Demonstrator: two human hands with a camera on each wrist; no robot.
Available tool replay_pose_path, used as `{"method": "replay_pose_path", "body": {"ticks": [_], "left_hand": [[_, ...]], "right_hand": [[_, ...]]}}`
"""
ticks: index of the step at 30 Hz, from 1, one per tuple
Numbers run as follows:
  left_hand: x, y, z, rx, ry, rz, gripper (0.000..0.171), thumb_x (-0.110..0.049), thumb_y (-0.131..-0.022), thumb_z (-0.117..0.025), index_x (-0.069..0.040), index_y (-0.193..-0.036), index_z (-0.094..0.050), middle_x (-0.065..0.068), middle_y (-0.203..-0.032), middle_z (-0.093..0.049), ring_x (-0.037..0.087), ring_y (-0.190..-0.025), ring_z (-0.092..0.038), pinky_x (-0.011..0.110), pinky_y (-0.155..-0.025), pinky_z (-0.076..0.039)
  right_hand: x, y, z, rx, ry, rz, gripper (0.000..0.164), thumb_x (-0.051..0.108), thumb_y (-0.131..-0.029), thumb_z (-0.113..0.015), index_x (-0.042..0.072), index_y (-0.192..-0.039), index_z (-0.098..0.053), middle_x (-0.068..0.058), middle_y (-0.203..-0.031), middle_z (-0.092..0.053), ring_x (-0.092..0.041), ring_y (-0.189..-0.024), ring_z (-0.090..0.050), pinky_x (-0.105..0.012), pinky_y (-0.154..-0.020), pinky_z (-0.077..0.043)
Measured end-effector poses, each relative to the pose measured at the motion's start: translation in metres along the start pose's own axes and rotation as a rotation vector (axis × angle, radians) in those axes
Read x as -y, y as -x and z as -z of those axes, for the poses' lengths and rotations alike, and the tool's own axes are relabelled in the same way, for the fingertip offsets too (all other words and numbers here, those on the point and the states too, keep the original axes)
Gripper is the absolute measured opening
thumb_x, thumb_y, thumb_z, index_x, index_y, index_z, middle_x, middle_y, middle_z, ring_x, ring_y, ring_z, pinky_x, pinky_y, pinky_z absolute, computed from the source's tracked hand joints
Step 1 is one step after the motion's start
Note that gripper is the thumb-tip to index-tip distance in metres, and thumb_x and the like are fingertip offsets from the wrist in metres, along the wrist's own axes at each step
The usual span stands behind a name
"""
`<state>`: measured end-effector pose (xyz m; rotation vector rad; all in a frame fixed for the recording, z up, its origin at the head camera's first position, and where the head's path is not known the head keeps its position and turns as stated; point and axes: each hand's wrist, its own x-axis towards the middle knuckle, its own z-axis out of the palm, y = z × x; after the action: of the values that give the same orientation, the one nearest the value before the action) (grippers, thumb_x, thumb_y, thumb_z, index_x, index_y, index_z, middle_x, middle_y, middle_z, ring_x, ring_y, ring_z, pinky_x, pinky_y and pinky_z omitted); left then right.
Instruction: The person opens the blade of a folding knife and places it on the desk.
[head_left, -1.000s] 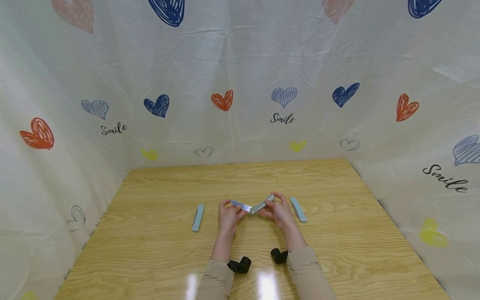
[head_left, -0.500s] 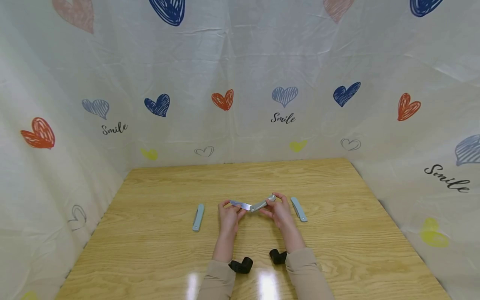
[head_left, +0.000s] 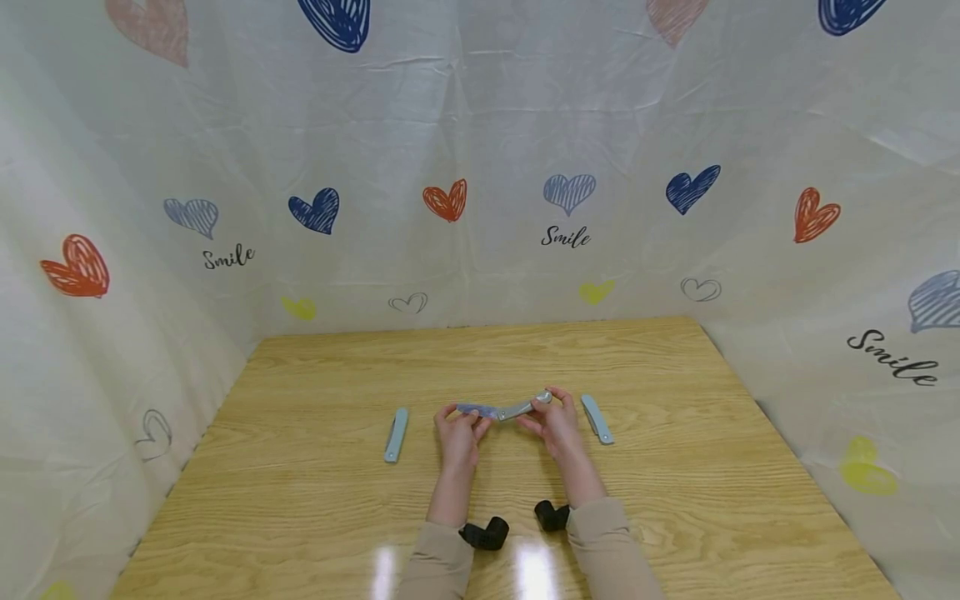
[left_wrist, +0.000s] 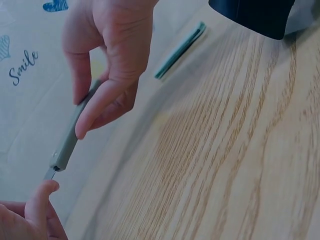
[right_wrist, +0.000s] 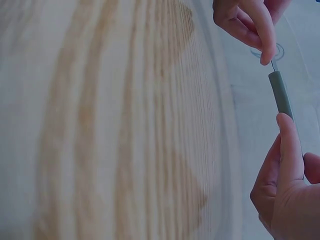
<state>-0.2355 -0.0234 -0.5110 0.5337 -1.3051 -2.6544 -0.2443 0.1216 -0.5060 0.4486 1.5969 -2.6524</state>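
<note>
A folding knife with a grey-green handle (head_left: 516, 411) is held above the middle of the table, its blade (head_left: 480, 411) swung out nearly in line with the handle. My left hand (head_left: 456, 440) pinches the blade between thumb and fingers. At the other end, my right hand (head_left: 562, 431) grips the handle. The left wrist view shows the handle (left_wrist: 68, 137) from the side, and only a short bit of blade shows beside the left thumb. Fingers hide part of the handle in the right wrist view.
On the wooden table (head_left: 300, 500) lie two light blue folded knives, one folded knife (head_left: 396, 435) left of my hands and another folded knife (head_left: 597, 419) right of them. A white curtain (head_left: 495, 125) printed with hearts surrounds the table's back and sides.
The blade has swung further out from the handle, flattening the bend between them. Both hands keep their hold and have shifted only slightly.
</note>
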Motion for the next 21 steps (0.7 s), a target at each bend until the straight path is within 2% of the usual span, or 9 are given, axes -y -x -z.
{"method": "replay_pose_path", "body": {"ticks": [6, 15, 21], "left_hand": [[-0.0004, 0.0006, -0.0007, -0.015, 0.021, -0.001, 0.045, 0.018, -0.094, -0.040, 0.006, -0.130, -0.017, 0.021, -0.106, -0.035, 0.020, -0.083, -0.049, 0.025, -0.075, -0.058], [0.0023, 0.0003, -0.0023, -0.041, 0.068, 0.002, 0.046, 0.017, -0.094, -0.040, 0.006, -0.131, -0.015, 0.020, -0.108, -0.033, 0.020, -0.083, -0.049, 0.023, -0.074, -0.057], [0.0030, 0.0007, -0.0025, -0.047, 0.092, 0.006, 0.043, 0.017, -0.094, -0.039, 0.004, -0.127, -0.015, 0.021, -0.110, -0.032, 0.022, -0.086, -0.049, 0.024, -0.076, -0.057]], "right_hand": [[-0.0020, 0.0004, -0.0021, -0.016, -0.001, -0.001, 0.048, -0.008, -0.098, -0.044, -0.004, -0.140, -0.020, -0.020, -0.115, -0.044, -0.014, -0.081, -0.062, -0.041, -0.086, -0.056], [-0.0041, 0.0005, -0.0032, -0.024, -0.032, 0.013, 0.047, -0.009, -0.098, -0.044, -0.004, -0.138, -0.019, -0.016, -0.108, -0.043, -0.014, -0.080, -0.062, -0.036, -0.080, -0.058], [-0.0046, 0.0011, -0.0043, -0.024, -0.045, 0.017, 0.047, -0.007, -0.099, -0.044, -0.004, -0.137, -0.018, -0.015, -0.107, -0.042, -0.015, -0.081, -0.060, -0.039, -0.083, -0.057]]}}
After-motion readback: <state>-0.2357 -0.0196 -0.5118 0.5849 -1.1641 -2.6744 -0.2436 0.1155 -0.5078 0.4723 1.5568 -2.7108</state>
